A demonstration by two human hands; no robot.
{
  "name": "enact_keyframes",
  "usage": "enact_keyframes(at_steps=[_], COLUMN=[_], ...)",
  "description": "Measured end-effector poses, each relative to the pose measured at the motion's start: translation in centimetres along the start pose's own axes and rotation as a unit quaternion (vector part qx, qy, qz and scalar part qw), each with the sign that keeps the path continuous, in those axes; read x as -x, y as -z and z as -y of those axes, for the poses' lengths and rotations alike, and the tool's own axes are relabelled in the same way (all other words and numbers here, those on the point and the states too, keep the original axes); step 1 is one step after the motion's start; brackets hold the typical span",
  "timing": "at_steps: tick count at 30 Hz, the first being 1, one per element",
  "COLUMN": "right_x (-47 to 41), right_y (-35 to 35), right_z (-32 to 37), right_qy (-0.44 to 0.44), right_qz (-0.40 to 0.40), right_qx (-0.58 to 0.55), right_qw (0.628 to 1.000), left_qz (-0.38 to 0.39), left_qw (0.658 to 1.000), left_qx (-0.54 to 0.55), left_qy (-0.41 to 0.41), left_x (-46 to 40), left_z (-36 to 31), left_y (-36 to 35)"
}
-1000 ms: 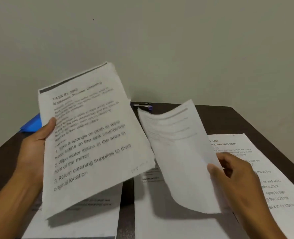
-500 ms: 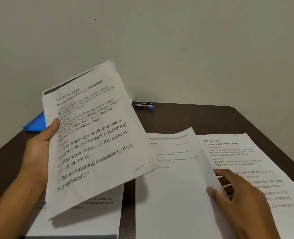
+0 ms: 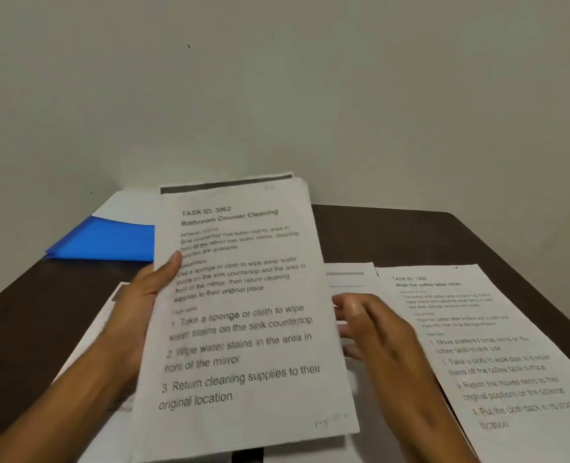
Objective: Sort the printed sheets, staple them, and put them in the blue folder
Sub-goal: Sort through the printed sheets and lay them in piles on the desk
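Observation:
My left hand (image 3: 143,305) grips the left edge of a small stack of printed sheets (image 3: 243,315), thumb on top; the front page is headed "Bathroom Counter Cleaning". The stack hangs over the middle of the dark table (image 3: 393,235). My right hand (image 3: 373,325) hovers beside the stack's right edge with fingers spread and holds nothing. Under it lies a mostly blank sheet (image 3: 347,275). A sheet headed "Wipe the coffee table clean" (image 3: 477,335) lies flat at the right. The blue folder (image 3: 110,242) lies at the back left. The stapler is hidden behind the held stack.
More white sheets (image 3: 100,329) lie on the table under my left arm. Another white sheet (image 3: 126,203) pokes out behind the folder. A plain wall stands right behind the table's far edge. The table's right edge runs diagonally past the right sheet.
My right hand laid its sheet flat on the table and let go, then moved left toward the held stack. My left hand swung the stack to the right and more upright, covering the stapler.

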State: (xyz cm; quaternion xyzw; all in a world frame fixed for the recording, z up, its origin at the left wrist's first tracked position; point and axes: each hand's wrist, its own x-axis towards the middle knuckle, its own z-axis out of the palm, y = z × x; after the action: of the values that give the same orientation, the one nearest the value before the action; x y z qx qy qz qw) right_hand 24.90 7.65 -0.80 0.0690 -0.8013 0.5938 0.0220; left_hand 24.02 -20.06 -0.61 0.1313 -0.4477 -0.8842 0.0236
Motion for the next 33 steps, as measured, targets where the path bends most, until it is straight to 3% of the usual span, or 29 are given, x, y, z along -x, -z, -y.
enact_keyframes(at_steps=[33], right_x=[-1.1], right_y=[-1.5], right_z=[-1.0], right_qy=[0.004], right_qz=[-0.018], right_qx=[0.037], right_qw=[0.999], left_qz=[0.011], left_qw=[0.998], left_qx=[-0.055], left_qy=[-0.02], left_x=[-0.1], left_z=[0.0], left_y=[-0.4])
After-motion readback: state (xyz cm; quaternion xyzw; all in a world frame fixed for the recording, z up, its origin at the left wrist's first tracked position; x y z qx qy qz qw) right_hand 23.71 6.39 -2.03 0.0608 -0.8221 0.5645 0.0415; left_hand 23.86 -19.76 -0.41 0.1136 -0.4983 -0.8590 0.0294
